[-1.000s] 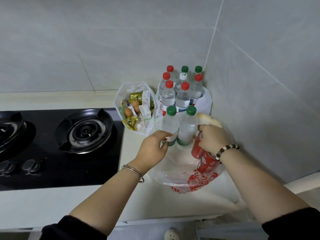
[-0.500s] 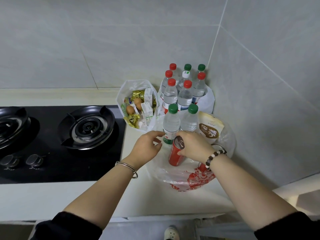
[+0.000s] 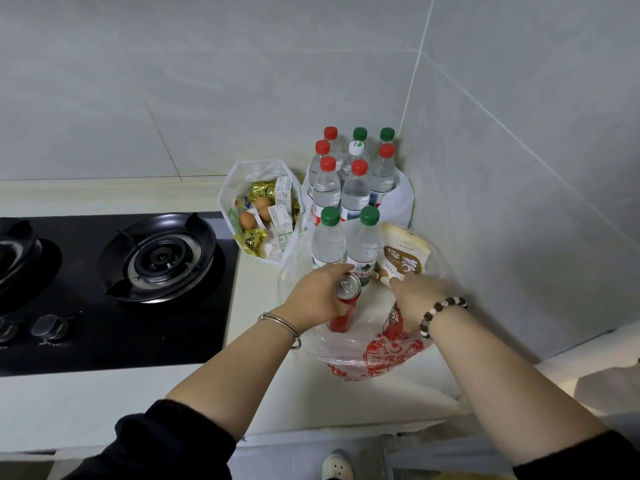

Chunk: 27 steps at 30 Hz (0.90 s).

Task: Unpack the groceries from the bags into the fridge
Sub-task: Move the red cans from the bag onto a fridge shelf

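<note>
A clear plastic bag with red print (image 3: pixel 377 358) lies open on the counter's right end. My left hand (image 3: pixel 320 299) grips an upright red soda can (image 3: pixel 344 308) at the bag's mouth. My right hand (image 3: pixel 414 299) reaches into the bag beside a second red can (image 3: pixel 394 318), its fingertips at a beige pouch (image 3: pixel 403 256); what it holds is hidden. Two green-capped water bottles (image 3: pixel 346 242) stand just behind the hands.
A white bag (image 3: pixel 403 202) in the corner holds several red- and green-capped bottles. Another white bag (image 3: pixel 239 188) with eggs, small cartons and gold packets sits left of it. A black gas hob (image 3: pixel 114 289) fills the left. Tiled walls close the back and right.
The red can passed from my right hand to my left hand. My right hand moved right, back into the printed bag near the pouch.
</note>
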Tool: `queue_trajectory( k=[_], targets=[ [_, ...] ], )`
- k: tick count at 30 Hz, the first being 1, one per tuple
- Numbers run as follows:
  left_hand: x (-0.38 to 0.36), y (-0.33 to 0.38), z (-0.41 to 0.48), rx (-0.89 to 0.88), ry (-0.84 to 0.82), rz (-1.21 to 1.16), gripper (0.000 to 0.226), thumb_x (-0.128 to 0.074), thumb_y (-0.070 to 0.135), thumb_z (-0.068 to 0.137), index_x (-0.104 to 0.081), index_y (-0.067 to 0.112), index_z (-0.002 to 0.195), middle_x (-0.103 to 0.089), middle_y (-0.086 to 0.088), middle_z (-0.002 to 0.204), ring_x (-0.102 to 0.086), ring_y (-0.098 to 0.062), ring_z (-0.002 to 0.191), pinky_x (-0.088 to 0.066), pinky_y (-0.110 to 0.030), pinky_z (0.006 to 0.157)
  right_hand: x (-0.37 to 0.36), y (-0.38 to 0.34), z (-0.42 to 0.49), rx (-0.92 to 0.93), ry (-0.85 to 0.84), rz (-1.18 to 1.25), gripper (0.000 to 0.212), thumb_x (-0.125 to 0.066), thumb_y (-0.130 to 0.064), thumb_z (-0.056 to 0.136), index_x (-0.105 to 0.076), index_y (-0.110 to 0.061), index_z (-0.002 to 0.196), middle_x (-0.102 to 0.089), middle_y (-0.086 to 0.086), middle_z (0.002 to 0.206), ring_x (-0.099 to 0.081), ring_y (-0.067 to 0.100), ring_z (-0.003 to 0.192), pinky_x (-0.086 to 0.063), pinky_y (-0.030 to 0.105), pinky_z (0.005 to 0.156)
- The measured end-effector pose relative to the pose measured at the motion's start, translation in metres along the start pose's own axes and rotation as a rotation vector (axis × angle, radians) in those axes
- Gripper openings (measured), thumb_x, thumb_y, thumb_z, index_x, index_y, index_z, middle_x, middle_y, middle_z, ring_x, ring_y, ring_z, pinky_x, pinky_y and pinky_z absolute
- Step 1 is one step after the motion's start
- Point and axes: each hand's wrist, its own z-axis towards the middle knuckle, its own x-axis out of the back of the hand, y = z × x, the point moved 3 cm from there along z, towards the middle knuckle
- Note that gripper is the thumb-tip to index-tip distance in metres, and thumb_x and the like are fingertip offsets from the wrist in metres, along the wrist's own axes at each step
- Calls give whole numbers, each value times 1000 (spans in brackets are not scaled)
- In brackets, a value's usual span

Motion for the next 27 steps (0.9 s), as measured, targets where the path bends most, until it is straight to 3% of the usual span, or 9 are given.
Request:
queue_trajectory(
  k=[2,5,12,18,22,24,27],
  targets=[
    [-3,2,2,9,0,53,67,-73,25,74,-47,21,135,-55,-2,129,-54,-23,115,-43,-27,93,3,-2,-1,30,63,2,40,-48,-8,88,-47,-14,128,-55,6,109,-57,23,94,-43,31,69],
    [0,4,3,0,45,122,53,-70,25,74,-55,20,125,-64,-2,116,-60,-25,103,-47,-28,83,8,-7,0,91,164,24,31,-51,-8,85,-49,-13,115,-52,2,90,-55,23,81,-40,31,61],
    [20,-12,-6,16,104,92,57,-73,22,68,-56,22,122,-66,-1,110,-61,-23,98,-47,-26,78,19,-31,9,219,224,156,33,-63,-13,75,-35,-18,92,-50,1,89,-55,21,77,-38,28,53],
    [55,-16,-11,35,220,-177,67,-79,14,61,-56,23,124,-65,3,112,-61,-16,101,-49,-27,89,58,-38,0,276,278,239,36,-67,-22,73,-36,-22,92,-46,-1,90,-52,20,86,-44,33,61],
    [84,-14,-21,63,315,-415,68,-84,11,62,-56,23,123,-64,8,107,-61,-5,98,-46,-7,81,89,-40,-12,302,300,341,38,-70,-25,70,-41,-20,94,-53,-2,93,-54,17,79,-44,31,57],
    [100,-13,-27,71,358,-499,68,-85,10,62,-56,24,122,-64,8,109,-61,-3,99,-47,-9,82,104,-43,-21,307,317,413,45,-72,-26,70,-44,-19,104,-55,-2,96,-56,17,82,-50,34,64],
    [123,-13,-37,83,428,-575,70,-84,8,63,-55,23,124,-63,8,110,-60,-4,101,-49,-16,86,124,-53,-28,312,340,536,58,-73,-25,70,-42,-23,118,-56,-5,98,-58,16,84,-47,28,60]
  ],
)
